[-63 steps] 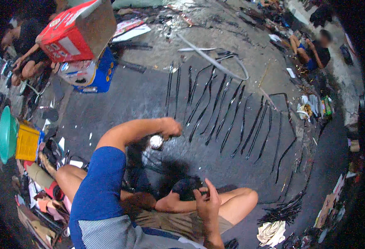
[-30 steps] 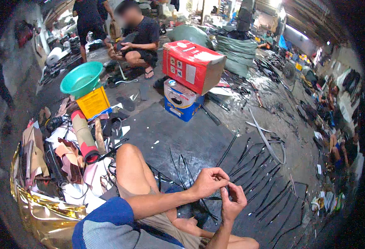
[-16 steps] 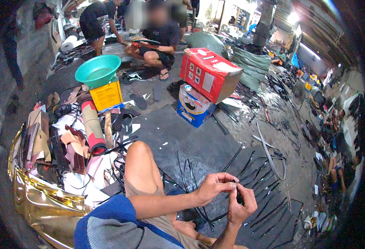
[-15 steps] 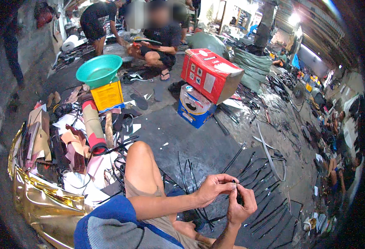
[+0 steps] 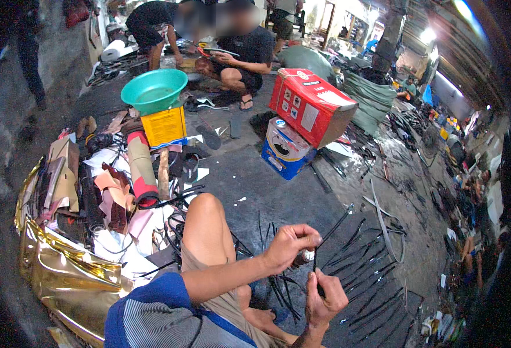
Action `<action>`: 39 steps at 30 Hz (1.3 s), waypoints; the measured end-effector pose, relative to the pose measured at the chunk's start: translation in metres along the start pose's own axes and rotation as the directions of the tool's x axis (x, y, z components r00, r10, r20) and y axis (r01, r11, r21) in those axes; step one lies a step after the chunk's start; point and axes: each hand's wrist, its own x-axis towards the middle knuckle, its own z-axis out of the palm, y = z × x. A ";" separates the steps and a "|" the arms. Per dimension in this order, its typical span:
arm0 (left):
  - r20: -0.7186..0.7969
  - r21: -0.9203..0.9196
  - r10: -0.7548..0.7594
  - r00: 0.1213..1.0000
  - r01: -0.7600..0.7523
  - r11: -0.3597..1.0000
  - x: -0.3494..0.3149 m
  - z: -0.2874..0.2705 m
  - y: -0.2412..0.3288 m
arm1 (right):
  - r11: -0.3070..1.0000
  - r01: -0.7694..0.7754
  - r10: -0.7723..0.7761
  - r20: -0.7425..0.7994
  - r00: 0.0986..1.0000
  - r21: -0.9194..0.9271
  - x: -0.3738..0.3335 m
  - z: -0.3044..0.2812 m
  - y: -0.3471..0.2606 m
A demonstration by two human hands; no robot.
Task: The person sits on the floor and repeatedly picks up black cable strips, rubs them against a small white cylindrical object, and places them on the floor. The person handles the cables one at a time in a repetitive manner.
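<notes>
In front of my bent knee, my left hand [image 5: 290, 249] is closed in a pinch, its fingertips at the upper end of a thin black strip [image 5: 316, 262]. Lower and to the right, my right hand [image 5: 326, 298] pinches the same strip between thumb and curled fingers, so it stands nearly upright between the hands. Just behind the left fingertips shows a small whitish object [image 5: 308, 255], mostly hidden. Several similar black strips [image 5: 363, 275] lie in a loose row on the dark floor to the right. Another bunch of black strips [image 5: 283, 296] lies below my left forearm.
Ahead stands a red carton [image 5: 310, 104] on a blue tin [image 5: 284, 152]. A green basin [image 5: 155, 93] rests on a yellow box [image 5: 163, 127]. Scraps [image 5: 113, 191] and gold sheeting [image 5: 64, 278] crowd the left. A person [image 5: 241, 58] squats farther off; another bends beside them.
My hands have moved apart: the left stays higher, the right has dropped lower, and the black strip now shows stretched between them. The view has shifted slightly.
</notes>
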 end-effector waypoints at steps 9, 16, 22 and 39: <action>-0.250 0.152 0.212 0.945 -0.178 0.972 0.081 -0.098 0.076 | 0.984 -0.162 0.154 0.096 0.983 0.075 -0.045 -0.002 -0.011; -0.442 0.144 0.061 0.895 0.003 0.990 0.152 -0.169 0.081 | 0.965 -0.263 0.263 0.143 0.954 -0.022 -0.101 -0.031 0.011; -0.584 0.081 -0.200 0.787 0.301 0.950 0.180 -0.235 0.020 | 0.904 -0.423 0.428 0.189 0.884 -0.069 -0.139 -0.046 0.023; -0.632 0.747 0.356 0.689 0.663 0.043 0.157 -0.285 -0.119 | 0.623 -0.739 0.770 0.365 0.523 -0.256 -0.143 0.004 0.154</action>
